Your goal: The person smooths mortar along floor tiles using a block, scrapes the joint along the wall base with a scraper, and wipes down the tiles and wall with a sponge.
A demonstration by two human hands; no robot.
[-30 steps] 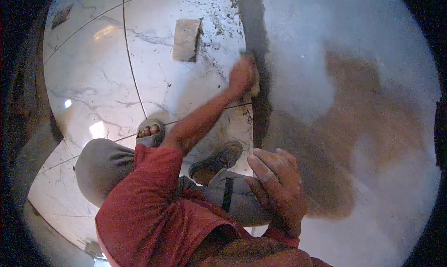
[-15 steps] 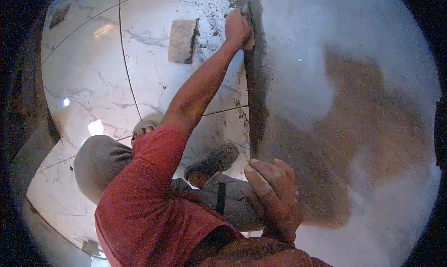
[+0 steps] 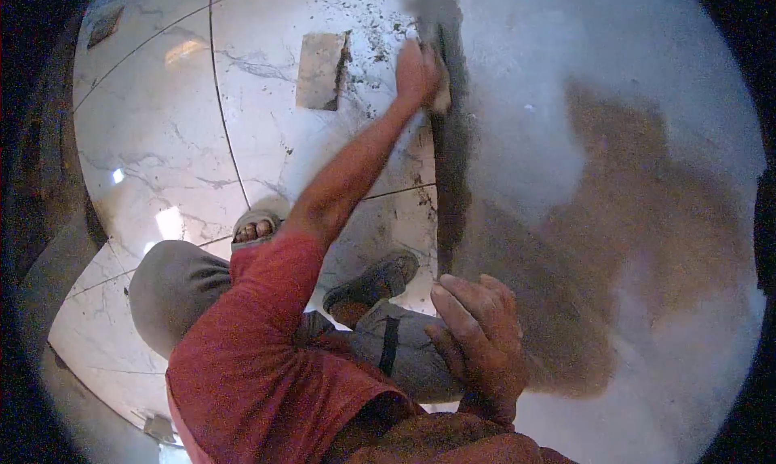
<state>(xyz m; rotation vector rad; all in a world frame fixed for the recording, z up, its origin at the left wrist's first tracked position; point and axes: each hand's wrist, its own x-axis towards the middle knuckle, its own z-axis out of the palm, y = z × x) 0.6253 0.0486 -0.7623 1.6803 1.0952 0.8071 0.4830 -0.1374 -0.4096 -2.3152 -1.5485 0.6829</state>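
Observation:
My left hand is closed around a flat beige piece, its edge just showing beside the fingers. It works at the dark strip of wet-looking material between the marbled tiles and the grey floor. Whether the piece is a tool or a tile offcut, I cannot make out. My right hand hangs near my knee, fingers loosely bent and apart, with nothing visible in them. A flat beige slab lies on the tiles left of my left hand, dark crumbs beside it.
White marbled tiles with dark joints cover the left. On the right is a grey floor with a brown damp-looking patch. My sandalled feet rest on the tiles. A small dark-edged piece lies at the upper left.
My left hand has moved a little toward me along the dark strip, with the beige piece still in it. My right hand has hardly moved.

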